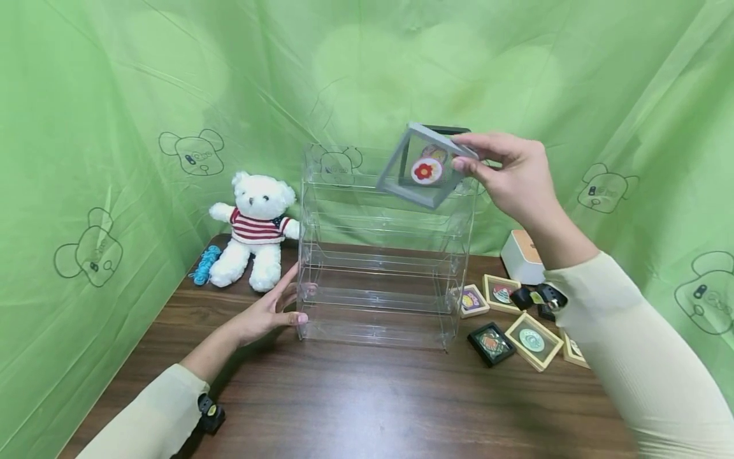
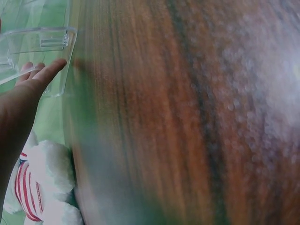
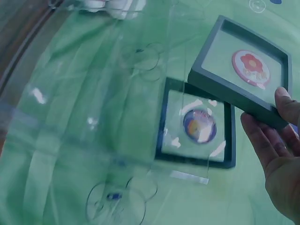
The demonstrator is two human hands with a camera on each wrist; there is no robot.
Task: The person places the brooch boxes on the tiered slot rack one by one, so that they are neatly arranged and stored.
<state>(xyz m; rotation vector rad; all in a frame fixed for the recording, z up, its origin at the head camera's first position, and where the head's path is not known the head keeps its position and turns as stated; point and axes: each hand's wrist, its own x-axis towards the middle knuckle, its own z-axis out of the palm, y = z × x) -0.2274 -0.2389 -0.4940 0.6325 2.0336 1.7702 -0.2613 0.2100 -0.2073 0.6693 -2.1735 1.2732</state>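
My right hand [image 1: 507, 169] pinches one corner of a grey square display frame [image 1: 414, 197], thumb on one face and fingers on the other. Inside its clear window is a round badge [image 3: 251, 68] with a red flower. The frame is tilted in front of the top of a clear tiered acrylic rack [image 1: 375, 296]. Behind it, a black display frame [image 3: 194, 161] with a round badge stands at the rack's top tier. Low on the rack's left side, my left hand [image 1: 260, 320] touches the clear panel, its thumb toward the front edge and fingers extended along the side.
A white teddy bear [image 1: 256, 233] in a striped sweater sits left of the rack, beside blue yarn [image 1: 205, 264]. To the right lie several framed badges, including a black frame [image 1: 491, 344] and a cream frame [image 1: 533, 341], with a white box [image 1: 520, 255] behind. Green cloth [image 1: 367, 64] surrounds the wooden table [image 1: 344, 408].
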